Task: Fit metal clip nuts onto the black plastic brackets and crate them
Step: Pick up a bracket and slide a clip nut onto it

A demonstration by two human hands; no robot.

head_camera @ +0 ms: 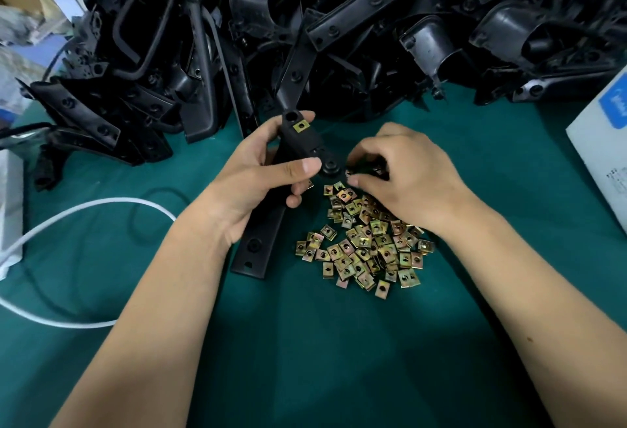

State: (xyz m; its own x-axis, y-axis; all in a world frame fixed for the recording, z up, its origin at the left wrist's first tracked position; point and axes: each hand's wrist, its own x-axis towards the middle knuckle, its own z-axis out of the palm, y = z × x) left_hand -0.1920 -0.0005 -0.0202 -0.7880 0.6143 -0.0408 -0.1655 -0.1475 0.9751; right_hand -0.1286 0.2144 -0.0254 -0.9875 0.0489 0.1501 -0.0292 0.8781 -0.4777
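No legible text anywhere. On the white box (602,142) at the right edge: a blue label with white lettering, too blurred and cut off to read, and lower down a few lines of small dark print, likewise unreadable.

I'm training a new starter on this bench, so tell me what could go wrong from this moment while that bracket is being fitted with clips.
1. The right hand is reaching into the loose clip nuts; it could grab two stuck together or scatter some across the green table.
2. The left hand holds the bracket near its top, with one fitted clip; pushing another on might twist it.
3. The heap of brackets behind could slide onto the clips.
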